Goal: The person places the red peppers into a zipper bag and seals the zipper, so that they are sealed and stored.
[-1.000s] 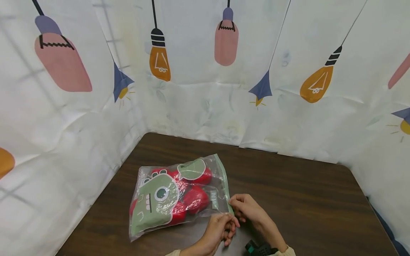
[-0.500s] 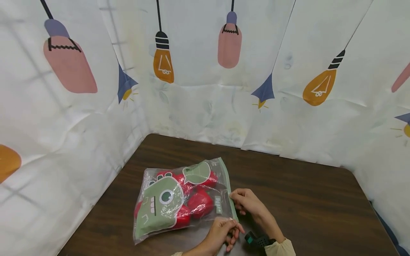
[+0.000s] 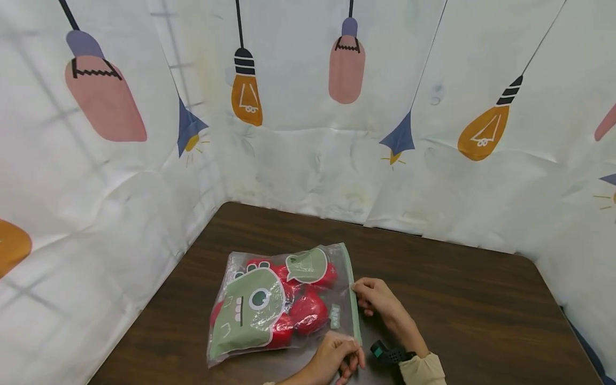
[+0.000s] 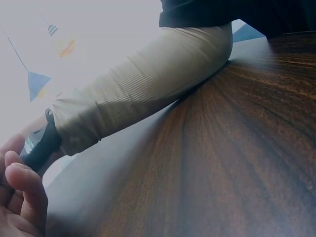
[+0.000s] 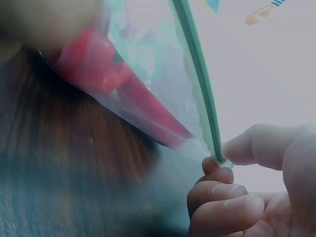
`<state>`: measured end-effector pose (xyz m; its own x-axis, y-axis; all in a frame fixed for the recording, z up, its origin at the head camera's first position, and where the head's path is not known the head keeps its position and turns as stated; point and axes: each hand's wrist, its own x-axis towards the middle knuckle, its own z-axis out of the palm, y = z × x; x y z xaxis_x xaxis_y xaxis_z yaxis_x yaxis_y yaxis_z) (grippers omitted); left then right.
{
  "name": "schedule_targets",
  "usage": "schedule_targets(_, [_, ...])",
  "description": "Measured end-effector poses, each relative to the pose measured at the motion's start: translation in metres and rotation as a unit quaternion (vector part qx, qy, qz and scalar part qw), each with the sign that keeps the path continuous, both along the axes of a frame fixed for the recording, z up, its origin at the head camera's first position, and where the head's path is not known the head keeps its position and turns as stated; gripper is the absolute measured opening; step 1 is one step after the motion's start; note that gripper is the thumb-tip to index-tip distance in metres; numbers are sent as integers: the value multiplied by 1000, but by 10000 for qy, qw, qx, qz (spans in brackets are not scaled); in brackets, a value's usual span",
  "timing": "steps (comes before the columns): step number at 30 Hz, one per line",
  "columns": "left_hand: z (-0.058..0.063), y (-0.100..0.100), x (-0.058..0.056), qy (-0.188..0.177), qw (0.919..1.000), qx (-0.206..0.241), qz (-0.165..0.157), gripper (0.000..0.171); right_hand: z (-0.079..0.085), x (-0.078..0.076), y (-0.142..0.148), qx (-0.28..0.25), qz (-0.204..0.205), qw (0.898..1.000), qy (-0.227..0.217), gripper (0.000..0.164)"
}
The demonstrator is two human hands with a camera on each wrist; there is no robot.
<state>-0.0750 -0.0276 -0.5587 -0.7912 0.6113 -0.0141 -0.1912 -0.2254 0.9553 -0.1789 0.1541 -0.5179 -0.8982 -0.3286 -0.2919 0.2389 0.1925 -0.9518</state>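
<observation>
A clear zip bag (image 3: pixel 246 315) printed with a green monster face lies on the dark wooden table (image 3: pixel 462 315), with several shiny red rounded things (image 3: pixel 309 311) inside. My right hand (image 3: pixel 380 300) pinches the bag's green zip edge (image 5: pixel 200 74) between thumb and forefinger, the other fingers curled below, as the right wrist view shows. At the near end of that edge, my left hand (image 3: pixel 333 355) pinches the bag's corner. In the left wrist view only some curled left fingers (image 4: pixel 29 190) show, and their grip is out of frame.
A white curtain (image 3: pixel 298 171) printed with lamps and bulbs hangs behind and left of the table. A black wrist device (image 3: pixel 392 354) sits on the right wrist below a beige sleeve (image 3: pixel 423 369). The table's back edge runs close to the curtain.
The bag and both hands have shifted to the right in the head view, which itself has moved slightly. The right hand has slid up along the zip edge, farther from the left hand.
</observation>
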Motion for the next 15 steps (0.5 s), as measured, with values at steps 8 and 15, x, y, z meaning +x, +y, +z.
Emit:
schedule_targets(8, [-2, -2, 1, 211, 9993, 269, -149, 52, -4, -5, 15, -24, -559, 9984, 27, 19])
schedule_targets(15, [-3, -2, 2, 398, 9982, 411, -164, 53, -8, -10, 34, -187, -1207, 9925, -13, 20])
